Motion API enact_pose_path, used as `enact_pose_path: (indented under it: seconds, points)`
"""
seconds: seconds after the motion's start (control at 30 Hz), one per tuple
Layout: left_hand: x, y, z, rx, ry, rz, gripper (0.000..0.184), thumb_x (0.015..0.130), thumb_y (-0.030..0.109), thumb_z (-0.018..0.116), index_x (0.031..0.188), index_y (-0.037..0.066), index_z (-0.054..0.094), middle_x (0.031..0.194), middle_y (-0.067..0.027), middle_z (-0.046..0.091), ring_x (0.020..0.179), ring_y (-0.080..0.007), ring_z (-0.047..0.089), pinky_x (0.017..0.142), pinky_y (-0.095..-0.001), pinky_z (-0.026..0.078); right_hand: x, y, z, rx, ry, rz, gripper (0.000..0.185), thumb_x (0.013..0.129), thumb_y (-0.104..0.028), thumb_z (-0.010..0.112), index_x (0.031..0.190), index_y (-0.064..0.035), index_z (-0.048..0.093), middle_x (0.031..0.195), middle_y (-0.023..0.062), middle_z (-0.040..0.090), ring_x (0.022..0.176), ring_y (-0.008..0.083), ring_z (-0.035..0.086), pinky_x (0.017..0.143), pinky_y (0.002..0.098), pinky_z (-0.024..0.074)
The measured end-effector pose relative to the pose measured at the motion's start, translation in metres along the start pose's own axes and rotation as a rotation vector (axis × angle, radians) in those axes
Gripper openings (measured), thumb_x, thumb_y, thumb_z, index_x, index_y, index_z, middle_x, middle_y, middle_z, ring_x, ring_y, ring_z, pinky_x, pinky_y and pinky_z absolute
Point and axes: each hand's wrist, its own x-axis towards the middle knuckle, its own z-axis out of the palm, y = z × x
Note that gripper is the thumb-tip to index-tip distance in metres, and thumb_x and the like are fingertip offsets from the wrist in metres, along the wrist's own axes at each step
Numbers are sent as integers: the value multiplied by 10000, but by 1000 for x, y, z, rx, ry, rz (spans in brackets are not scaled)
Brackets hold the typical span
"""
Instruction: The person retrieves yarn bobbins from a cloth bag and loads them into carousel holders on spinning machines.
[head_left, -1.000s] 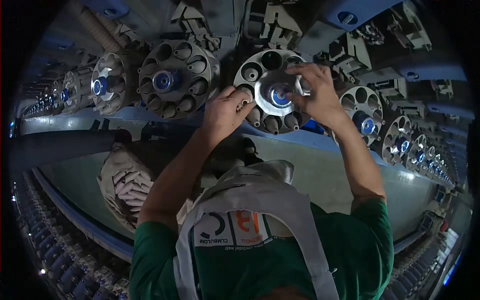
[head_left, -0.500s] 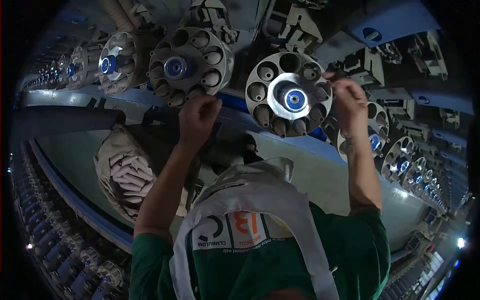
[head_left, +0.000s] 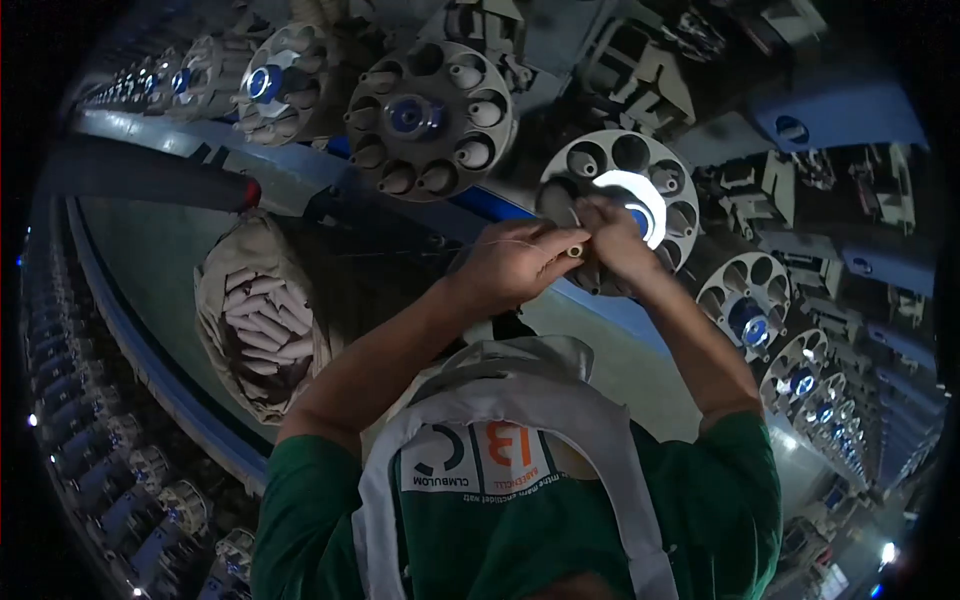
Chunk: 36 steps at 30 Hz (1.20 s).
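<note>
My left hand (head_left: pixel 515 262) is closed, with the pale ring-shaped tip of a yarn bobbin (head_left: pixel 575 252) between its thumb and fingers. A fine thread (head_left: pixel 510 241) crosses the back of that hand and trails off leftward. Fingers pinched, my right hand (head_left: pixel 622 242) meets the left one in front of a round bobbin magazine (head_left: pixel 681 190); what its fingertips hold is hidden. Bobbins with pointed tips sit in several of the magazine's round pockets. Its shiny centre plate (head_left: pixel 640 185) and blue hub are partly covered by my right hand.
A second round magazine (head_left: pixel 412 160) holding bobbins stands to the left, and another (head_left: pixel 745 270) to the lower right, in a long row. A cloth sack (head_left: pixel 215 290) of pale bobbins (head_left: pixel 265 320) is at lower left. Above it runs a dark tube (head_left: pixel 150 180) with a red end.
My hands were apart, either side of the magazine, and have come together at its lower left. The left moved right, the right moved left. The view has shifted, and a thread now shows.
</note>
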Motion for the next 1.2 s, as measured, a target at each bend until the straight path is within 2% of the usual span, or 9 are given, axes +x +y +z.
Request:
enact_pose_path:
  seconds: [0.1,0.43,0.57,0.63,0.67,0.77,0.87,1.03,1.2]
  points:
    - [-13,-2,-25,-209,118,-236,172,881,152,563,1000,38,612,819,-102,629,734,-198,610,643,-308,481,-31,-41,-43,233,42,194,252,912,-222,507,971,21,544,693,59,579,599,132,545,550,283,443]
    - [-282,-80,-154,-309,-73,-944,232,954,205,468,947,8,590,846,-38,606,770,-93,547,693,-257,456,-53,30,-37,-1453,424,-45,718,707,-433,693,1294,-118,424,1249,134,480,1187,388,375,1000,475,285]
    - [-350,-114,-216,-767,220,-974,207,923,188,531,897,-5,603,841,-48,591,779,-107,540,692,-270,448,-29,45,-102,-1387,258,94,400,716,-303,682,1044,-85,609,1075,85,607,1108,306,494,964,435,342]
    - [-314,-106,-236,-538,130,-658,207,910,179,545,848,-9,602,826,-43,590,795,-108,527,682,-271,439,-37,-69,-16,-1356,360,-510,393,752,-263,659,1071,-45,592,1083,117,598,1115,299,491,951,402,369]
    - [-293,-98,-235,-301,82,-351,214,897,171,558,799,-14,601,811,-39,590,812,-109,515,672,-272,429,-42,-120,52,-583,282,-317,471,782,-274,648,1163,-23,534,1194,160,532,1178,288,446,969,387,360]
    - [-236,-84,-211,-507,170,-70,204,903,173,551,847,-18,594,838,-55,579,870,-142,516,740,-279,429,-80,-215,199,-200,-358,-174,542,905,-360,516,1332,-56,379,1277,170,470,1190,291,446,1012,343,325]
    - [-211,-64,-214,-1280,373,-409,87,895,139,535,894,57,564,869,-44,549,871,-175,528,873,-343,419,-109,-227,237,-256,-512,90,300,944,-137,417,1228,-65,480,933,21,567,793,98,499,727,263,423]
    - [-278,-124,-243,-1819,284,-455,101,930,182,455,872,104,481,719,-8,430,648,-150,459,822,-391,437,-99,-131,111,-23,35,-114,183,826,22,432,920,-17,584,784,19,552,763,117,490,715,251,416]
    - [-392,-193,-254,-536,531,-1159,217,895,279,553,839,72,585,659,-4,532,573,-133,498,550,-309,429,-78,-58,-16,-857,784,156,619,779,-400,646,1262,-75,434,1206,176,503,1148,338,428,950,423,357]
